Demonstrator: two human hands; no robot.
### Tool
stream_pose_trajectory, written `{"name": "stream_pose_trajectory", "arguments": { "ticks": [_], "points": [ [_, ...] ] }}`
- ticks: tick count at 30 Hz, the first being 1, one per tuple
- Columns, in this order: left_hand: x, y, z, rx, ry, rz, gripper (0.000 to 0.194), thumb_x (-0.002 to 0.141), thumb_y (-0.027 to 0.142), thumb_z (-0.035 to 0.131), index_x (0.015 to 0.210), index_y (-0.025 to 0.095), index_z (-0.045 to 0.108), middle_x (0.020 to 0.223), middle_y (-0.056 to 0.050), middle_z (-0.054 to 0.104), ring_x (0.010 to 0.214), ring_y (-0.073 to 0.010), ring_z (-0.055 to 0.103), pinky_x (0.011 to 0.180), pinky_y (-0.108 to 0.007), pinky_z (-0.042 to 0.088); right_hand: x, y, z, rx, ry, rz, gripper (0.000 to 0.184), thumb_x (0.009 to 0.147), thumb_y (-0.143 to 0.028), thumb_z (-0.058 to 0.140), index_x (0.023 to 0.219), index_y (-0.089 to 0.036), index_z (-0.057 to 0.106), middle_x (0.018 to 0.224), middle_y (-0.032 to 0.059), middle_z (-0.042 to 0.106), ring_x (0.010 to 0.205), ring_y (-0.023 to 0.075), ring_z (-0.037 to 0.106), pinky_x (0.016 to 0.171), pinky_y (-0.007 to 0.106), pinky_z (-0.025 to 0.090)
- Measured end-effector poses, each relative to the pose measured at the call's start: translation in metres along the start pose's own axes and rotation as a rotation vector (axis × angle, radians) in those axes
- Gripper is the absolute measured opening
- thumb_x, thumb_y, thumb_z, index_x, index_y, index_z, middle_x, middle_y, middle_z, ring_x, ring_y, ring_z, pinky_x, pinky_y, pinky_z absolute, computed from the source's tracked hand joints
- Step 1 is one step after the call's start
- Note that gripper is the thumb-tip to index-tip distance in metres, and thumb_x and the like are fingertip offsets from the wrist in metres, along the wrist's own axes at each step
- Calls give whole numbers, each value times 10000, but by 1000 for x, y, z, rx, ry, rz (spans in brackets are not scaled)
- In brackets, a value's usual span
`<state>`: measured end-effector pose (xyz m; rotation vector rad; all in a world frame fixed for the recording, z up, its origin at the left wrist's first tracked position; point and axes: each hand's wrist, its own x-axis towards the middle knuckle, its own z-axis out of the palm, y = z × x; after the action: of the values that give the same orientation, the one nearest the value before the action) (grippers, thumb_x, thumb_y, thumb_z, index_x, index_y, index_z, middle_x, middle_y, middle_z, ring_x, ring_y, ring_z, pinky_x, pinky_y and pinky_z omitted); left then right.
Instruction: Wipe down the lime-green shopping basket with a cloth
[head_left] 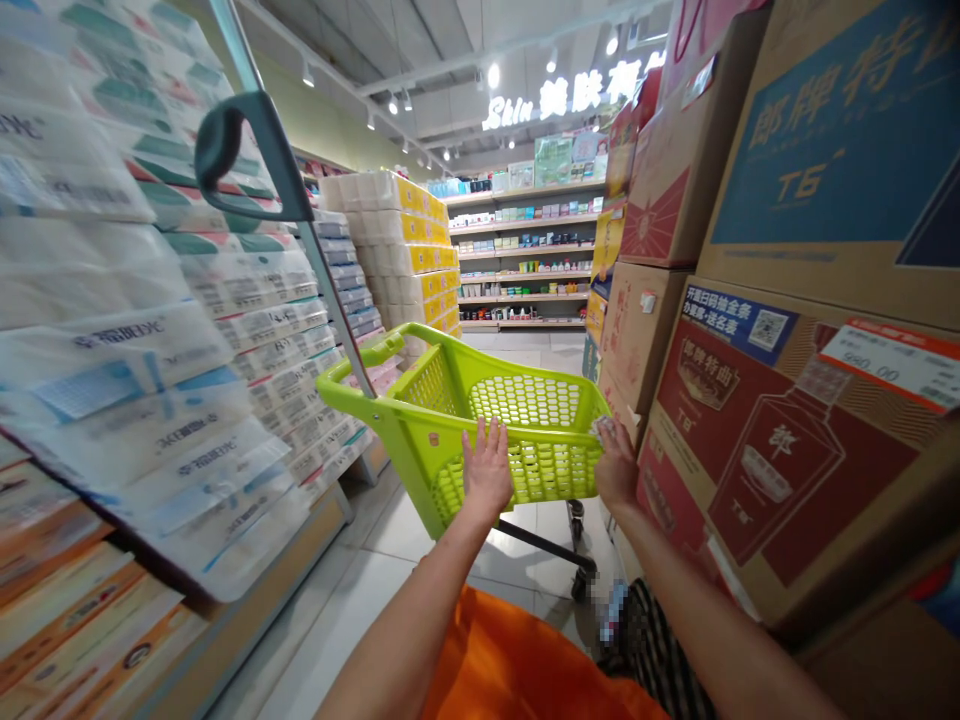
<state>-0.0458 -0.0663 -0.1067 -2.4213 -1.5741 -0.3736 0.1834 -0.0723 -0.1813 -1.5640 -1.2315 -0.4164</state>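
A lime-green plastic shopping cart (pixel 420 440) with honeycomb-perforated walls stands on the pale tiled floor (pixel 352 620) of a store aisle. Far beyond the cart, long cream shelves of boxed and bottled goods (pixel 525 250) run across the aisle's end, under a white illuminated sign (pixel 570 100). To the cart's right rise stacked brown cardboard cartons (pixel 795 430) printed in red and blue. To its left stand tall stacks of plastic-wrapped tissue packs (pixel 150 340), and ahead of those, a pile of white packs with yellow bands (pixel 405 250). A long grey pole with a dark curved grip (pixel 225 140) rises from the cart's left rear corner. Below the cart's rear edge, an orange garment (pixel 525 660) shows between the person's bare forearms. The left hand (pixel 487 468) lies open against the cart's rear rim, fingers spread wide. The right hand (pixel 616 465) curls narrowly around the rim at the cart's right rear corner, with a small pale object (pixel 602 428) at its fingers, too blurred to identify.
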Motion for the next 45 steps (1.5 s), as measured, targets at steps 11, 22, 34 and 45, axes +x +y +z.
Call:
{"name": "stream_pose_trajectory", "arguments": {
  "ticks": [11, 22, 34, 45],
  "points": [
    [6, -11, -20, 12, 60, -17, 687, 691, 206, 448, 1343, 63, 285, 1437, -121, 257, 1345, -249, 143, 1090, -503, 60, 10, -68, 32, 177, -164, -165, 500, 733, 14, 301, 1094, -151, 605, 1229, 91, 529, 1206, 170, 418, 1017, 348, 368],
    [-10, -32, -27, 22, 169, 54, 616, 715, 185, 431, 1314, 74, 343, 1404, -109, 336, 1337, -232, 186, 1100, -471, 78, -9, -128, 47, 252, -173, -218, 479, 759, -20, 336, 1170, -141, 550, 1293, 107, 475, 1238, 182, 384, 1029, 373, 357],
    [-23, -129, -60, 27, 524, -335, 550, 728, 150, 406, 1274, 88, 400, 1333, -152, 435, 1305, -262, 268, 1078, -527, 45, -1, -252, 67, 422, -236, -297, 398, 795, -42, 394, 1124, -148, 591, 1219, 104, 551, 1154, 178, 485, 991, 313, 404],
    [-27, -113, -48, 1, 573, -295, 571, 711, 97, 376, 1282, 86, 393, 1369, -137, 386, 1315, -220, 256, 1088, -491, 22, -3, -189, 52, 192, -194, -221, 452, 750, 30, 394, 1106, -157, 601, 1231, 113, 540, 1171, 201, 470, 987, 365, 400]
  ]
}}
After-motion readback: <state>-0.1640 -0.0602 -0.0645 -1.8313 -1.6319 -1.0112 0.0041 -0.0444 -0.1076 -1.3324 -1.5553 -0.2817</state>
